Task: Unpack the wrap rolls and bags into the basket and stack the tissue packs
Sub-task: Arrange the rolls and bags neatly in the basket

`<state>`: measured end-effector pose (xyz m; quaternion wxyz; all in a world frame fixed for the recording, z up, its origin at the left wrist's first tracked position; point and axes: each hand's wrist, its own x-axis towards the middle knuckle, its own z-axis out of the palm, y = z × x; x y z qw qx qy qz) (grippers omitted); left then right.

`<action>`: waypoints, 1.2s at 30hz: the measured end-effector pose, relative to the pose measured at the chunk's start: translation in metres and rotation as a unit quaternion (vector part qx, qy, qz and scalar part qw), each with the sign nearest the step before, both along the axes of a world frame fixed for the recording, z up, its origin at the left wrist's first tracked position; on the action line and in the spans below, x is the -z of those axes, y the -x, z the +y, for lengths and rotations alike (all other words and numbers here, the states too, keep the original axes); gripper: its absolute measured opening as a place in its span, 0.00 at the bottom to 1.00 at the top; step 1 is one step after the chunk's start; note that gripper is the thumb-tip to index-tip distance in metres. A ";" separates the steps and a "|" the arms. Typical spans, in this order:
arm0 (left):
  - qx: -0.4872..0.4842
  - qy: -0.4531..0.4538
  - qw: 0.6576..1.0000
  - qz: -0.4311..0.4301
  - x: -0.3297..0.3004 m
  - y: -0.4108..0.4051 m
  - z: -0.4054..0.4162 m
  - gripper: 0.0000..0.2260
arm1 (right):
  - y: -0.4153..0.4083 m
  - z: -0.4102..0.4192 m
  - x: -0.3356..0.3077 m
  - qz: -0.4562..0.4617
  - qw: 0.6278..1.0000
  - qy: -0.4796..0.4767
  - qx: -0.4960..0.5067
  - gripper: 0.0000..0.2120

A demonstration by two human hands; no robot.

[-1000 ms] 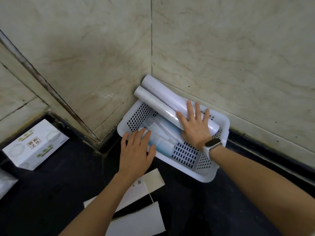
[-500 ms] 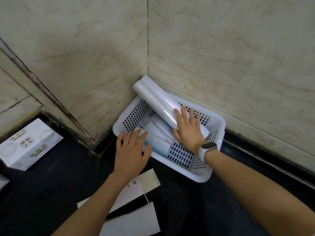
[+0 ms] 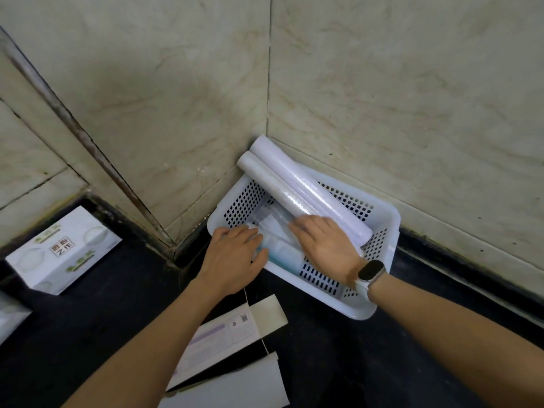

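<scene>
The white perforated basket [image 3: 379,231] sits on the dark counter [image 3: 338,363], pushed into the corner where the two marble walls [image 3: 412,98] meet. Two wrap rolls [image 3: 309,189] lie in it side by side, slanting from the corner down toward my right; their upper ends stick out over the basket's rim and nearly touch the wall. Below them, on the basket's floor, lie clear bags [image 3: 279,231] and a pale blue pack, partly hidden under my hands. My right hand [image 3: 326,245], a watch [image 3: 371,270] on its wrist, lies flat and open, fingers together, across the lower end of the nearer roll and the bags; it grips nothing. My left hand [image 3: 235,257] rests open, palm down, on the basket's near left corner, fingertips over the rim onto the blue pack. Just beside my left forearm lie flattened cardboard packaging pieces [image 3: 235,334]. Well apart, at the far left, a tissue pack [image 3: 64,251] stands on the counter, and the corner of another shows at the frame edge.
</scene>
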<state>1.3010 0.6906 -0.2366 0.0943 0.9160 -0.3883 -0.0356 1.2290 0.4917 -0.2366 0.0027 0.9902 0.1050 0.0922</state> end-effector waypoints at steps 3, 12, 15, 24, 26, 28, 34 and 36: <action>-0.007 0.035 0.999 -0.026 -0.004 -0.005 0.001 0.26 | -0.004 0.017 0.010 0.138 0.985 -0.105 -0.022 0.24; 0.059 -0.157 0.986 0.000 -0.008 -0.027 -0.014 0.19 | -0.011 0.014 0.012 0.243 0.964 -0.094 0.053 0.26; 0.064 -0.169 0.983 -0.015 -0.007 -0.028 -0.015 0.18 | -0.013 0.025 0.017 0.230 0.961 -0.001 0.152 0.24; 0.043 -0.079 0.996 -0.019 0.002 -0.026 -0.012 0.24 | -0.014 0.005 0.014 0.332 0.942 -0.013 0.038 0.27; 0.031 -0.066 0.997 0.022 0.001 -0.030 -0.015 0.19 | -0.012 0.003 0.015 0.329 0.944 -0.024 0.025 0.27; 0.034 -0.070 0.995 0.061 0.001 -0.038 -0.020 0.19 | -0.010 0.001 0.018 0.330 0.943 -0.036 0.014 0.27; 0.092 -0.184 0.965 0.164 0.003 -0.062 -0.051 0.24 | -0.004 -0.005 0.014 0.370 0.928 -0.033 0.009 0.33; 0.102 -0.217 0.959 0.154 0.007 -0.064 -0.059 0.24 | -0.001 -0.006 0.009 0.344 0.939 -0.008 0.007 0.31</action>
